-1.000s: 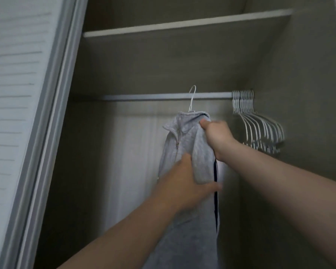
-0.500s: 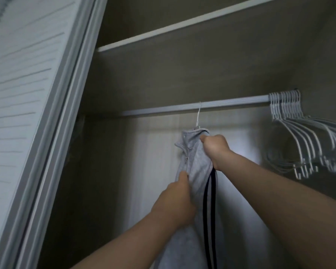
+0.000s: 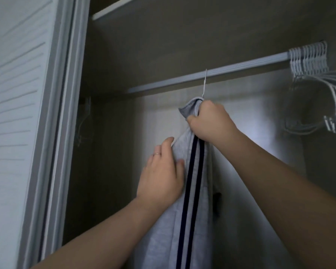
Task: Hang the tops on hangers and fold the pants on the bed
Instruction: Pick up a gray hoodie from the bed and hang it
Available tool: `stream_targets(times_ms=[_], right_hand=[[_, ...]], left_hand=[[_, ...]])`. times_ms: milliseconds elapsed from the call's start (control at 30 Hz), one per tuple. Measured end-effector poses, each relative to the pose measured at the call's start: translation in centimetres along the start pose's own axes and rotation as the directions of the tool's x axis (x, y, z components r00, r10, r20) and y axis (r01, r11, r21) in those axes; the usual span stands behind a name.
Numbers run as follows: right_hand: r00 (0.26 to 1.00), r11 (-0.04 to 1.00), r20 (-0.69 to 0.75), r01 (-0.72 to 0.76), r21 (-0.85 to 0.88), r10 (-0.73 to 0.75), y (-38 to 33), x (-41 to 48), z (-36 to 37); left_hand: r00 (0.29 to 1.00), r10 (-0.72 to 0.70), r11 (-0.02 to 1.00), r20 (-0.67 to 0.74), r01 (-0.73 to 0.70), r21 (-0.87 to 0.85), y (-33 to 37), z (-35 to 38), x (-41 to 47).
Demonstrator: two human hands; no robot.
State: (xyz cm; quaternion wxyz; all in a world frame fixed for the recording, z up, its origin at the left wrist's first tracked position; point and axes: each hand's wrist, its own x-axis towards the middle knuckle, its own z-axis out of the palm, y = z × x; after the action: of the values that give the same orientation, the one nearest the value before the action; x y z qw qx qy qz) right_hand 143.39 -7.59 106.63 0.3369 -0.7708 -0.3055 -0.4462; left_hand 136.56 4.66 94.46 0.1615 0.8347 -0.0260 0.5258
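While the hook of a thin white wire hanger sits over the pale metal closet rail, both hands hold the grey fabric top that hangs below it, a garment with two dark navy stripes running down its length. The hook rests about midway along the visible rail, well apart from the rail's right end. The right hand is closed in a fist around the bunched neck of the top, just below the hook. The left hand is lower, at the top's left edge. Its thumb presses on the front of the cloth just beside the stripes and its fingers reach round the edge, so the fabric is pinched between them. A thin ring shows on one finger. The top falls between the two forearms and out of the bottom of the frame. At the rail's right end a tight bunch of empty white hangers is hooked. Another bare wire hanger hangs dimly at the rail's left end. A flat shelf lies above the rail, and a white louvred door stands at the closet's left side.
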Motion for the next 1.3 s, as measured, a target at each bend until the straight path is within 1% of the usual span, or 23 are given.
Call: stream_targets(times_ms=[67,133,233,367,467,533,633,733,833,900,1033,1100,1167,1233,1300], right_hand=[[1.0,0.999,-0.017,0.027,0.046,-0.026,-0.7,0.3,0.4],[0.999,0.993,-0.03,0.037,0.113,-0.034,-1.2,0.8,1.0],[0.997,0.981,-0.038,0.078,0.179,-0.072,-1.9,1.2,2.4],[0.993,0.974,-0.001,0.118,0.191,-0.12,-2.9,1.6,5.0],[0.99,0.962,0.03,0.124,0.245,-0.135,-3.4,2.1,7.5],[0.986,0.939,0.033,0.142,0.314,-0.16,-3.7,2.6,9.5],[0.979,0.904,0.043,0.168,0.394,-0.2,-4.4,3.5,12.8],[0.974,0.864,0.06,0.164,0.476,-0.218,-5.2,4.5,16.6],[0.967,0.824,0.095,0.146,0.547,-0.235,-6.2,5.6,20.6],[0.962,0.794,0.112,0.136,0.593,-0.249,-7.1,6.4,23.3],[0.945,0.738,0.168,0.101,0.668,-0.281,-8.7,7.4,28.0],[0.934,0.701,0.195,0.077,0.709,-0.3,-9.7,7.9,30.1],[0.924,0.68,0.232,0.04,0.732,-0.305,-11.0,8.4,32.2],[0.915,0.666,0.265,0.006,0.746,-0.305,-12.6,8.9,34.1],[0.898,0.671,0.309,-0.019,0.741,-0.315,-14.3,9.5,35.6]], left_hand=[[0.998,0.059,0.997,-0.017,-0.059,0.049,0.1,-0.2,-0.5],[0.999,0.051,0.99,0.015,-0.053,0.133,0.2,-0.1,-1.0],[0.999,-0.008,0.976,0.047,-0.002,0.22,-0.5,0.0,-1.0],[0.991,-0.087,0.983,0.105,0.068,0.168,-2.5,-1.0,-0.3],[0.979,-0.143,0.974,0.147,0.113,0.194,-4.7,-2.1,0.2],[0.971,-0.168,0.96,0.168,0.123,0.252,-6.5,-2.8,0.6],[0.951,-0.249,0.907,0.183,0.162,0.39,-9.0,-4.0,1.3],[0.928,-0.333,0.809,0.164,0.192,0.556,-11.3,-4.9,2.0],[0.895,-0.411,0.661,0.173,0.162,0.733,-13.3,-5.4,2.7],[0.866,-0.467,0.568,0.18,0.138,0.811,-14.5,-5.7,3.4],[0.81,-0.56,0.425,0.175,0.1,0.9,-16.2,-5.8,5.1],[0.755,-0.636,0.336,0.159,0.086,0.938,-16.8,-5.9,6.1],[0.703,-0.702,0.223,0.111,0.07,0.972,-17.6,-6.0,6.9],[0.676,-0.733,0.135,0.074,0.038,0.99,-18.5,-6.1,7.6],[0.661,-0.749,0.083,0.056,0.009,0.997,-19.1,-6.1,8.2]])
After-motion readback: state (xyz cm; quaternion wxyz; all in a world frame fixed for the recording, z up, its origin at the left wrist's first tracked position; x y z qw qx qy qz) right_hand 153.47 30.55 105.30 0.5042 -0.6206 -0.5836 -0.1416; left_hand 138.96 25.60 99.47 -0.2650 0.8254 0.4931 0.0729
